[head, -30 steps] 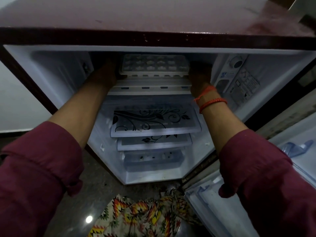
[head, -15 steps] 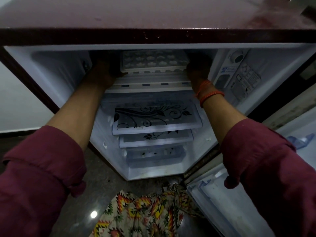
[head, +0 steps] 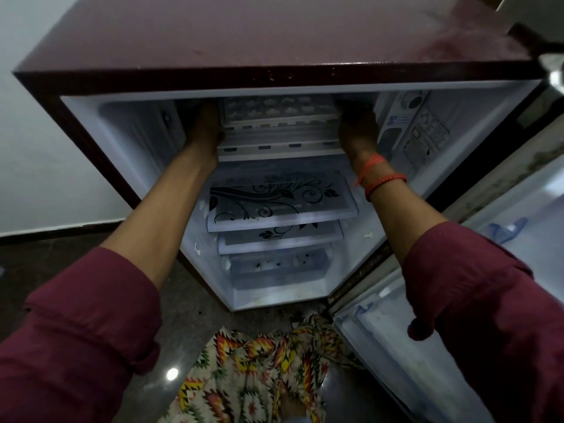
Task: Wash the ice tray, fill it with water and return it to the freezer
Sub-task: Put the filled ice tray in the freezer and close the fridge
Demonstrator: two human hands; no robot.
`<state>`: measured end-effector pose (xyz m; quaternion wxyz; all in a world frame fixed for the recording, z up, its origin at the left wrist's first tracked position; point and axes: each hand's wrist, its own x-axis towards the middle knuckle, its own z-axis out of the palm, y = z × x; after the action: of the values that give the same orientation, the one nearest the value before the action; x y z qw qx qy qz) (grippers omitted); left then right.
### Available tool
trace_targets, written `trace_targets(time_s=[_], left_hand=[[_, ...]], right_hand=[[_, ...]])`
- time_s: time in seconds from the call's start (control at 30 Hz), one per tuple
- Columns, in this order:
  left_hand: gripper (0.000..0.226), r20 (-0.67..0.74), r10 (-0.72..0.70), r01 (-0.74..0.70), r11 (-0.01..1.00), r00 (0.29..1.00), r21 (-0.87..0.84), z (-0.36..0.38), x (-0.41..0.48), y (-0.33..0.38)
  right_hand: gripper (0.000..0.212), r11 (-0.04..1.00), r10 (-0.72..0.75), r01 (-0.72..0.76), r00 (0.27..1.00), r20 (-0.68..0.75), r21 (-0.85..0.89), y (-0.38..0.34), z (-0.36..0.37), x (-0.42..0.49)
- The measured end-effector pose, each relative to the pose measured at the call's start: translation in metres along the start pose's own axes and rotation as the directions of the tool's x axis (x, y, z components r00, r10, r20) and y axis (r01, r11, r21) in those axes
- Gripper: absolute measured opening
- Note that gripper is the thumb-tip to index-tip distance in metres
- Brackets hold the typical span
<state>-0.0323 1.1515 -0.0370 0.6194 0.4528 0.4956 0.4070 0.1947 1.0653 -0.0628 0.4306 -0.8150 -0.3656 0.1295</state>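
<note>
1. White plastic, the ice tray lies flat at the top of the open fridge, in the freezer slot just under the roof, its cells facing up.
2. Left hand is at the tray's left end and right hand at its right end; holding both ends level is likely meant to keep water from spilling as the tray goes in.
3. Each hand seems closed around its end of the tray, but the fingers are lost in shadow, so I cannot tell the exact grip.
4. Below the tray sits a ribbed ledge, then patterned shelves, all bare.
5. Whether the cells hold water is hard to make out; they look pale and glossy.
6. Far edge of the tray and the freezer's back wall are hidden by the fridge's top lip.
7. Door hangs open on the right, cut off by the frame.
</note>
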Motion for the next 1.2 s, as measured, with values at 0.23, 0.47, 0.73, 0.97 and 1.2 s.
trace_targets(time_s=[0.23,0.47,0.73,0.97,1.2], left_hand=[[0.05,0.133,0.095,-0.119,0.975,0.987,0.188,-0.008,-0.047,-0.012],[0.069,0.172,0.06,-0.092,0.978,0.983,0.188,-0.02,-0.113,-0.024],[0.062,0.211,0.043,-0.086,0.976,0.977,0.198,-0.04,-0.193,-0.028],[0.051,0.273,0.042,-0.096,0.977,0.961,0.19,-0.045,-0.257,-0.035],[0.051,0.422,0.115,-0.252,0.926,0.899,0.283,-0.012,-0.311,-0.05]], right_hand=[[0.052,0.966,0.049,-0.039,0.998,-0.033,0.256,0.011,-0.012,-0.057],[0.04,0.951,0.068,-0.051,0.997,-0.045,0.306,0.002,-0.038,-0.137],[0.035,0.963,0.016,0.002,0.998,-0.062,0.271,-0.003,-0.072,-0.218],[0.029,0.982,-0.004,0.022,0.995,-0.097,0.189,0.006,-0.114,-0.276],[0.028,0.993,-0.115,0.106,0.972,-0.204,-0.052,0.029,-0.179,-0.33]])
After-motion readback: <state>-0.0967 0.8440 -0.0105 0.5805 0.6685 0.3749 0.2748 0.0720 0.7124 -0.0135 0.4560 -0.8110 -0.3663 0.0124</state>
